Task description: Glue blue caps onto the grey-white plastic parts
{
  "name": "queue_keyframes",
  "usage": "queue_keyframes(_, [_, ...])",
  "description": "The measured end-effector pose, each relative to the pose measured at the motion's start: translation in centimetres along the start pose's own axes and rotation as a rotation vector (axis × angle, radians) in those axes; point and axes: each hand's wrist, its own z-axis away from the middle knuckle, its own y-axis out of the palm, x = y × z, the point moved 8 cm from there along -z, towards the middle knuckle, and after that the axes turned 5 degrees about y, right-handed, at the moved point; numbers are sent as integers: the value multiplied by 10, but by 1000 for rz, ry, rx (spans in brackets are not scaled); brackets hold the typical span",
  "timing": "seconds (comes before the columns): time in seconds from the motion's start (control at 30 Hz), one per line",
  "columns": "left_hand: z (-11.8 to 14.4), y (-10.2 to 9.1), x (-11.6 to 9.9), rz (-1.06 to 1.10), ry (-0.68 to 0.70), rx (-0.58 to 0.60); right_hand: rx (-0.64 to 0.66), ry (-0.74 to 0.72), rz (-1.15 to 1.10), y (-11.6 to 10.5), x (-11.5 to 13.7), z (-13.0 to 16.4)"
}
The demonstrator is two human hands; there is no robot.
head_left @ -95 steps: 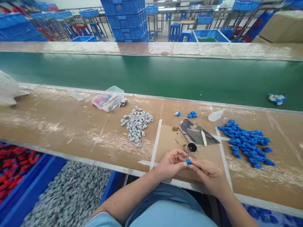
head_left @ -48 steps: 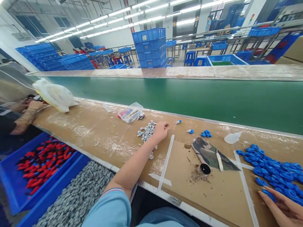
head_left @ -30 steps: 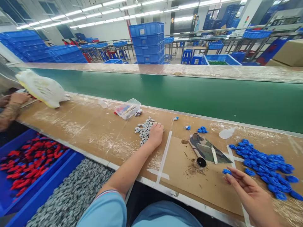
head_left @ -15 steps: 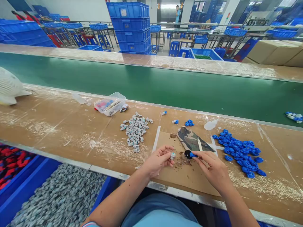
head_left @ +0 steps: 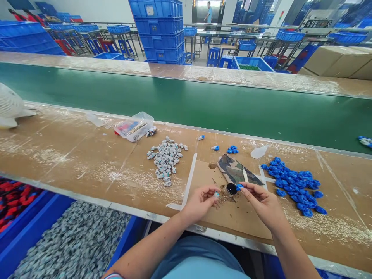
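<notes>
My left hand point(head_left: 200, 201) pinches a small grey-white part point(head_left: 216, 194) near the table's front edge. My right hand point(head_left: 261, 201) holds a small blue cap point(head_left: 238, 187) right beside a little round black-topped pot point(head_left: 231, 189). The two hands are close together over a cardboard sheet point(head_left: 244, 217). A heap of grey-white parts point(head_left: 166, 159) lies to the left. A heap of blue caps point(head_left: 293, 184) lies to the right.
A camouflage cloth point(head_left: 235, 172) with a white stick lies behind the pot. A clear box point(head_left: 134, 126), a few loose blue pieces point(head_left: 232, 149) and a white bottle point(head_left: 258, 152) sit near the green conveyor belt point(head_left: 203, 104). Blue bins point(head_left: 66, 240) stand below the table edge.
My left hand took a grey-white part from the heap and my right hand took a blue cap from its heap. Both hands came together beside the black-topped pot.
</notes>
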Motion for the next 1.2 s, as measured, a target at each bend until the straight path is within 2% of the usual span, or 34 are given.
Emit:
queue_keyframes(0.13, [0,1,5,-30,70,-11,-21,-22,-7,-2,4,4])
queue_keyframes(0.33, [2,8,12,28,56,39,63,-114,-8,14,16,22])
queue_keyframes(0.47, [4,10,11,55,58,56,60,-199,51,21,28,32])
queue_keyframes(0.67, [4,6,4,25,97,45,11,-185,80,11,25,28])
queue_keyframes(0.9, [4,8,10,103,18,26,-31,-201,101,4,27,29])
queue_keyframes(1.0, [6,12,11,71,23,73,-25,-256,120,8,37,34])
queue_keyframes(1.2, [9,9,8,-49,106,62,5,-323,136,21,42,40])
